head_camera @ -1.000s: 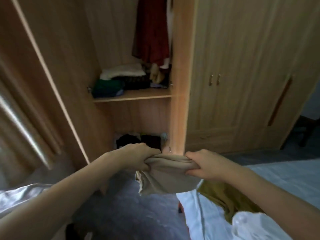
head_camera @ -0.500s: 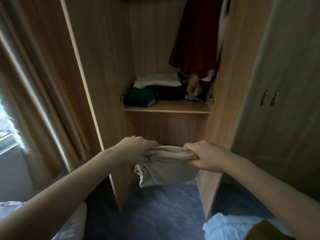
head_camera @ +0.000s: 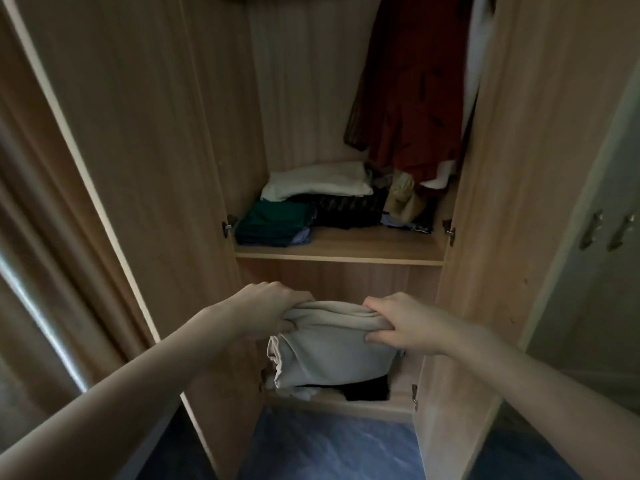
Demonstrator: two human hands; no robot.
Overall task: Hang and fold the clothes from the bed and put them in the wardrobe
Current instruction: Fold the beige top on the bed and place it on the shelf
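A folded beige garment (head_camera: 332,351) hangs between my hands in front of the open wardrobe. My left hand (head_camera: 273,308) grips its upper left corner and my right hand (head_camera: 398,323) grips its upper right corner. The garment sits below the wooden shelf (head_camera: 339,256) and above the wardrobe's bottom compartment, where dark clothes (head_camera: 367,389) lie partly hidden behind it. On the shelf lie folded clothes: a white pile (head_camera: 318,181), a green one (head_camera: 277,223) and a dark one (head_camera: 349,209).
A red garment (head_camera: 412,98) hangs at the wardrobe's upper right. The left door (head_camera: 121,168) and right door (head_camera: 512,202) stand open on either side. A curtain (head_camera: 34,271) hangs at far left. Closed wardrobe doors with handles (head_camera: 606,230) are at right. Blue floor (head_camera: 329,448) below.
I have turned from the bed and stepped up to the open wardrobe. Both hands carried the beige garment forward, level with the lower compartment.
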